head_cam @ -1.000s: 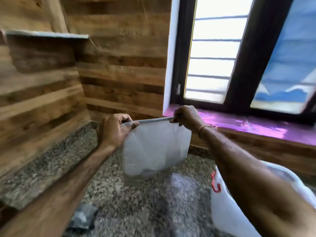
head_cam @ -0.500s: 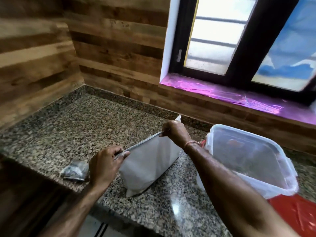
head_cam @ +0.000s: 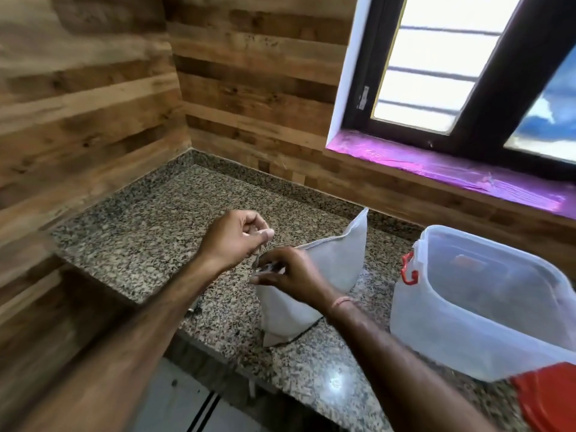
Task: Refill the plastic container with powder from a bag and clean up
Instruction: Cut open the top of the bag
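A white plastic bag (head_cam: 333,266) of powder stands on the granite counter (head_cam: 162,219), its far top corner sticking up free. My right hand (head_cam: 290,275) grips the bag's near top corner. Just above it, my left hand (head_cam: 237,238) is closed in a pinch on a thin strip that runs down to that corner. To the right stands the translucent plastic container (head_cam: 461,335), open, with a red clip (head_cam: 408,269) on its near end. Its inside is hazy; I cannot tell what it holds.
A red lid (head_cam: 548,397) lies at the counter's front right. Wood-panelled walls close the counter at the left and back. A window with a purple sill (head_cam: 452,169) is behind the container. The counter's front edge runs under my forearms.
My right hand moved from the bag's far corner to the near one. My left hand rose above that corner, pinching the strip. The bag's top is no longer stretched between my hands.
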{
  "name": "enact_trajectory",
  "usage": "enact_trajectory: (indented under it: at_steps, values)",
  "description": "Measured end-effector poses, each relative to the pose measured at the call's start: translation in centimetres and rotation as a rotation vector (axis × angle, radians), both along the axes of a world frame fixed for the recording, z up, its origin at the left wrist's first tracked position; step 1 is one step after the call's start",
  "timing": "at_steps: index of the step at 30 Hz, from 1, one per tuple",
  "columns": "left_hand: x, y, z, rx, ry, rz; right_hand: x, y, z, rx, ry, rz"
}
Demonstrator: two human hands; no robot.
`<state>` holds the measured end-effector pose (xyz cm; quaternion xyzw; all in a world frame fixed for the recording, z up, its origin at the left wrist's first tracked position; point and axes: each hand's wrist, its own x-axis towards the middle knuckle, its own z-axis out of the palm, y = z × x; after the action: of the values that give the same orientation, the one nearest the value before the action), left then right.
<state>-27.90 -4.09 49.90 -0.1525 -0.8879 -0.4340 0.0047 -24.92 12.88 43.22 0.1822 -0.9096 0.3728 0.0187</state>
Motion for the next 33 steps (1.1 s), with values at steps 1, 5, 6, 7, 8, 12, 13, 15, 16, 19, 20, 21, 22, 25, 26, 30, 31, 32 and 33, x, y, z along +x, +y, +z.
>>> enact_trajectory:
  at_steps: [1,5,6,7,8,12,13,15,16,19,20,21,22,25,26,30,31,32,33]
  values:
    - [0.0,0.5,0.4,0.033,-0.014,-0.029,0.1,-0.7,-0.1,-0.046,-0.001,-0.029]
    - [0.7,0.3,0.1,0.356,-0.146,-0.016,0.2,-0.8,-0.6,-0.309,-0.101,-0.162]
    - [1.1,-0.3,-0.8,0.382,-0.144,0.052,0.3,-0.6,-0.9,-0.425,-0.185,-0.179]
    - [1.7,-1.0,-2.0,0.342,-0.121,0.113,0.4,-0.4,-0.9,-0.521,-0.259,-0.197]
    - [2.3,-1.6,-3.6,0.271,-0.116,0.128,0.5,-0.4,-0.9,-0.598,-0.311,-0.215]
    - [4.8,-1.7,-8.2,0.104,-0.216,-0.049,0.4,-0.1,-0.7,-0.708,-0.376,-0.220]
    - [5.0,-1.3,-8.7,0.074,-0.165,-0.027,0.3,0.0,-0.6,-0.713,-0.387,-0.219]
    - [5.2,-0.5,-8.9,0.008,-0.021,0.082,0.2,0.0,-0.6,-0.676,-0.402,-0.228]
    - [5.2,-0.3,-9.0,-0.018,0.040,0.120,0.2,0.0,-0.6,-0.646,-0.393,-0.239]
    - [5.1,0.0,-9.4,0.002,0.122,0.110,0.2,0.7,-1.0,-0.590,-0.337,-0.286]
    - [5.0,-0.1,-9.7,0.011,0.132,0.095,0.2,1.1,-1.1,-0.567,-0.322,-0.314]
    - [4.9,-0.2,-9.8,0.011,0.139,0.080,0.1,1.6,-1.1,-0.542,-0.306,-0.348]
    - [4.8,-0.3,-10.1,0.011,0.141,0.059,0.0,2.4,-1.1,-0.526,-0.293,-0.394]
    - [4.8,-0.6,-10.6,0.020,0.137,0.011,-1.0,5.7,-0.6,-0.480,-0.242,-0.550]
    - [4.8,-0.7,-10.7,0.012,0.129,0.012,-1.5,6.8,-0.5,-0.462,-0.228,-0.590]
    - [3.9,0.8,-9.4,-0.219,0.207,0.023,-2.8,8.5,-0.4,-0.418,-0.198,-0.632]
    - [3.4,1.8,-8.7,-0.295,0.235,0.011,-2.9,8.2,-0.6,-0.401,-0.187,-0.624]
    - [2.9,2.9,-7.9,-0.373,0.248,-0.011,-3.0,7.9,-0.8,-0.383,-0.172,-0.622]
    - [2.5,4.1,-7.2,-0.457,0.255,-0.030,-3.0,7.6,-0.9,-0.367,-0.155,-0.626]
